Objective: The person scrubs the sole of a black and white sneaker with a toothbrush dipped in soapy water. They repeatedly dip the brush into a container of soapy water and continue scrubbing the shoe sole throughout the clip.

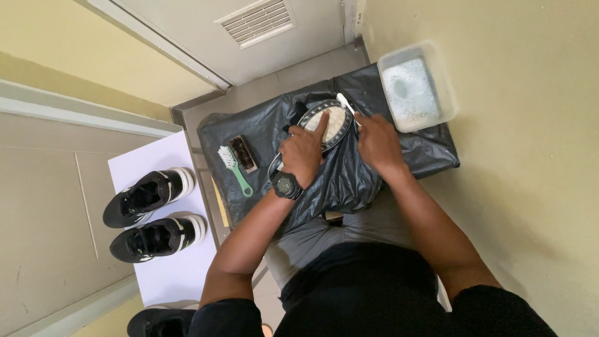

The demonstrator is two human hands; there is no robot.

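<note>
The shoe [326,125] lies sole-up on the black plastic sheet [399,150], at the middle of that sheet. My left hand [304,153] presses it down, forefinger flat along the pale sole, fingers clasped around its rim. My right hand [376,138] is clenched on a thin white brush handle [345,103] at the shoe's far edge. I judge the shoe light, the sole firm and ridged, slick when wet; best held by the sidewalls. Beyond the sheet's far right corner sits a clear tub [417,87] of soapy water.
</note>
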